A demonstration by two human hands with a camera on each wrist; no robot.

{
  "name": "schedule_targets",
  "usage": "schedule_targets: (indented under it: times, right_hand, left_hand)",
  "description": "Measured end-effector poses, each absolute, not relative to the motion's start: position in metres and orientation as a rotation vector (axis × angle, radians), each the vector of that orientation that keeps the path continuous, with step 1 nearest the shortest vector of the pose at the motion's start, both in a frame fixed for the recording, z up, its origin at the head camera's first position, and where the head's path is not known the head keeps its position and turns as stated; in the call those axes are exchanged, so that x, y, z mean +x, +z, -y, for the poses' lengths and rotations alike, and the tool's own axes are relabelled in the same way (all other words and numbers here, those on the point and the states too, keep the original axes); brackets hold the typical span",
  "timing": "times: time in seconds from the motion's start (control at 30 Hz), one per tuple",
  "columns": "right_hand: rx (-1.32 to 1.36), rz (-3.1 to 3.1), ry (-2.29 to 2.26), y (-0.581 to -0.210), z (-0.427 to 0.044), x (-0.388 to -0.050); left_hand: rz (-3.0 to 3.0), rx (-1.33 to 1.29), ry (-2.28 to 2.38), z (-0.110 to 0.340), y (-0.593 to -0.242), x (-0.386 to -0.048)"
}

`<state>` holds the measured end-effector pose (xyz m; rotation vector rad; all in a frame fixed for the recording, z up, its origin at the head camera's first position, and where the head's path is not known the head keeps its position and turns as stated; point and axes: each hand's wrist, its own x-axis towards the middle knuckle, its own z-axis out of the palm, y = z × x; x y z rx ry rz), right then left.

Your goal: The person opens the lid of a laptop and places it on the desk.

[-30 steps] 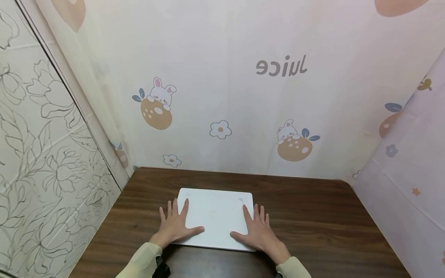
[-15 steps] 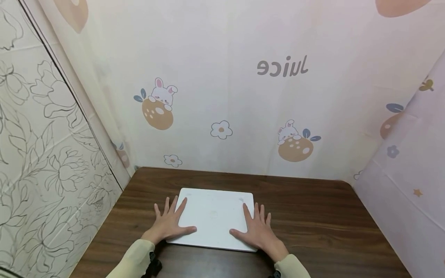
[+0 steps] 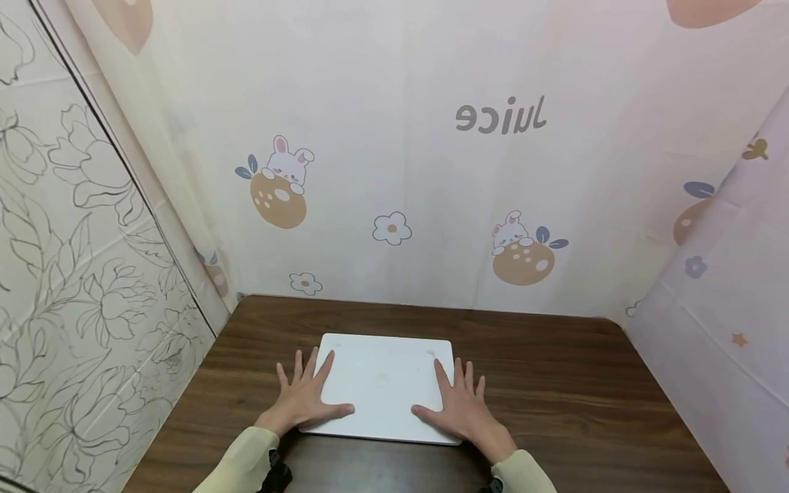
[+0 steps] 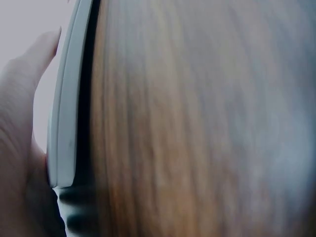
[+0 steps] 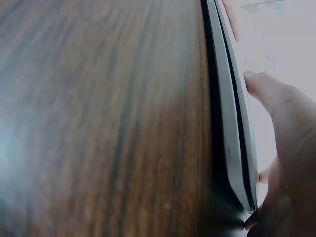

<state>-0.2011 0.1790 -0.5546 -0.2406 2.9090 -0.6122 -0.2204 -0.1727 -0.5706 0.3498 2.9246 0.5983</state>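
Observation:
A closed white laptop (image 3: 382,390) lies flat on the dark wooden table, near its middle in the head view. My left hand (image 3: 302,404) rests on its left side, fingers spread and straight, with the thumb and forefinger on the lid. On the opposite side my right hand (image 3: 459,411) rests in the same way, its thumb pointing inward over the lid. Both wrist views show the laptop's front edge close up; a dark seam between lid and base shows in the right wrist view (image 5: 237,108). The outer fingers reach past the side edges.
The wooden table (image 3: 555,383) extends on both sides of the laptop and behind it. A pale curtain (image 3: 394,137) printed with rabbits and fruit hangs along the table's far edge. To the left stands a white sheet (image 3: 105,294) with line-drawn flowers.
My left hand has shifted outward to the left over the laptop's side, then slightly back. The laptop and my right hand have slid very slightly to the right.

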Motion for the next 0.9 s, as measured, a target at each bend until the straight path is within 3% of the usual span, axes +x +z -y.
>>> schedule_targets:
  times: [0.9]
  right_hand:
    - [-0.221, -2.918, -0.614, -0.551, -0.202, -0.195]
  left_hand:
    - [-2.924, 0.329, 0.620, 0.146, -0.569, -0.213]
